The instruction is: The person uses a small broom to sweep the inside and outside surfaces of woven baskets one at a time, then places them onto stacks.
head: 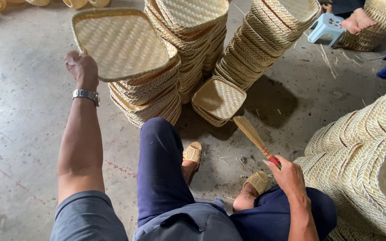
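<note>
On the grey concrete floor (23, 111): stacks of pale woven bamboo trays (193, 40), nested one inside another, all empty. Left hand (82, 67) closed on the rim of a shallow square woven bamboo tray (121, 42), tilted atop the nearest stack (150, 96), hollow showing bare. Right hand (287, 175) gripping a small straw brush with red-bound handle (256, 139), bristles angled toward a short stack (218, 100).

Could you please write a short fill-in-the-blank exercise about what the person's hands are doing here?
1. The left hand holds a woven tray by its ____.
2. The right hand holds a small ____.
3. The left wrist wears a metal ____.

Missing words: rim; broom; watch.
</note>
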